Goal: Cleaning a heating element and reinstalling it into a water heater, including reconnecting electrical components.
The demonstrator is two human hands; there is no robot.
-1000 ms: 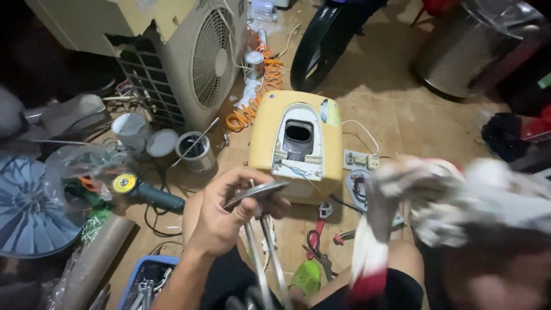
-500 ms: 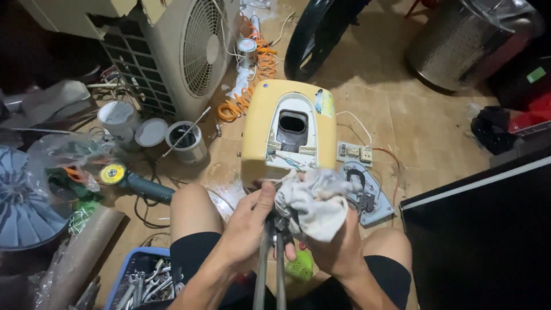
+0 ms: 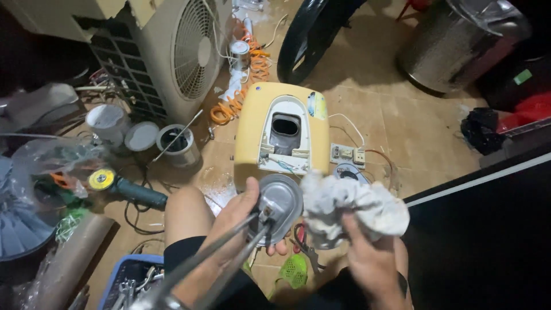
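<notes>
Round grey metal disc with two long metal rods (image 3: 279,202) over our lap, before the yellow plastic appliance housing (image 3: 281,135); our left hand (image 3: 238,221) clamped on its edge | our right hand (image 3: 367,252) closed on crumpled white rag (image 3: 350,206), seemingly touching disc | green-bodied angle grinder (image 3: 123,188) on floor, left

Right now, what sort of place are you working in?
Probably a home repair workshop or garage floor. An opened air conditioner unit, an angle grinder and a crate of tools lie about; the left hand holds a metal disc, the right hand a rag.
</notes>
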